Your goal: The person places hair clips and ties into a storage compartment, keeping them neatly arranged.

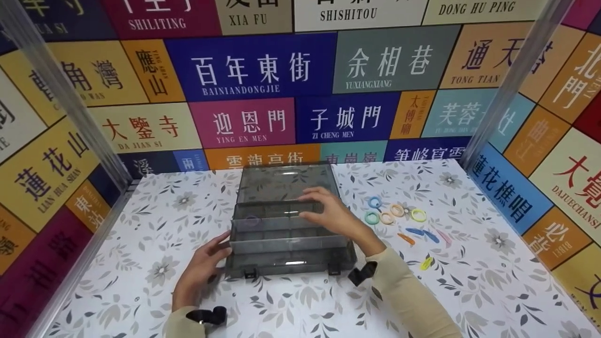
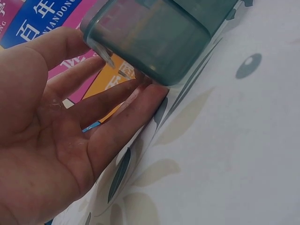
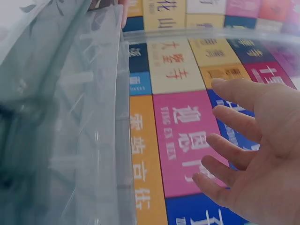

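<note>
Left hand, grip wide with straight fingers, touches the plastic box's near corner; right hand hovers above its compartments, fingers spread.

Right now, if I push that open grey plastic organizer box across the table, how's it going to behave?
The organizer box looks like thin, stiff, translucent plastic, so probably light and rigid. Its flat base on the smooth floral tablecloth would likely slide rather than tip. The raised lid may swing; the left hand steadying the corner helps.
</note>
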`<action>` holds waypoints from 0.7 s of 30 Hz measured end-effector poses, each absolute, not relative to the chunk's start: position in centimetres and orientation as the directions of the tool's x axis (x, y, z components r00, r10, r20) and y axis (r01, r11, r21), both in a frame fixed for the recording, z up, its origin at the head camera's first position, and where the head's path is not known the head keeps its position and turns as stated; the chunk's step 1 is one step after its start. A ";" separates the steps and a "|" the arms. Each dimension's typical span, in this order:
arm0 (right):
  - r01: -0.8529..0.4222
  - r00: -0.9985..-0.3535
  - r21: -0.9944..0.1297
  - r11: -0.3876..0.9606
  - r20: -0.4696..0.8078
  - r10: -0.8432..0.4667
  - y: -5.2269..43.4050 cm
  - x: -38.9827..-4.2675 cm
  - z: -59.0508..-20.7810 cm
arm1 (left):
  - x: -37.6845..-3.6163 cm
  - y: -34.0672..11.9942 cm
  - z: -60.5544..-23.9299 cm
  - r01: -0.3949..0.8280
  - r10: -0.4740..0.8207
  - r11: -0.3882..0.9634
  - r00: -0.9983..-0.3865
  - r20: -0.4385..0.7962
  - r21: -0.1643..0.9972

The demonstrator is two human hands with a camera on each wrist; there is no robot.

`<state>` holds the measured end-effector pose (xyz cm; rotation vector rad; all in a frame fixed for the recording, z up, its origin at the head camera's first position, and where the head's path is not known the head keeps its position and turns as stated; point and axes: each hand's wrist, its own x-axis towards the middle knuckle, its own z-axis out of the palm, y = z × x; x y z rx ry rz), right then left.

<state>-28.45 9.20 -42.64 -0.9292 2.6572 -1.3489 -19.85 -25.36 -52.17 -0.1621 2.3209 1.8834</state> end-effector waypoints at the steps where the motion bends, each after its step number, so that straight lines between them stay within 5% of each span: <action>1: -0.496 -0.827 -0.747 0.443 0.250 -0.504 9.8 -28.4 -42.7 | -19.9 -25.4 -52.2 -0.177 0.012 0.205 -0.983 -0.183 0.963; 21: -0.341 -0.936 -0.817 0.466 0.248 -0.251 20.7 -29.0 -42.7 | -19.9 -24.8 -51.5 -0.159 0.006 0.364 -0.985 -0.173 0.918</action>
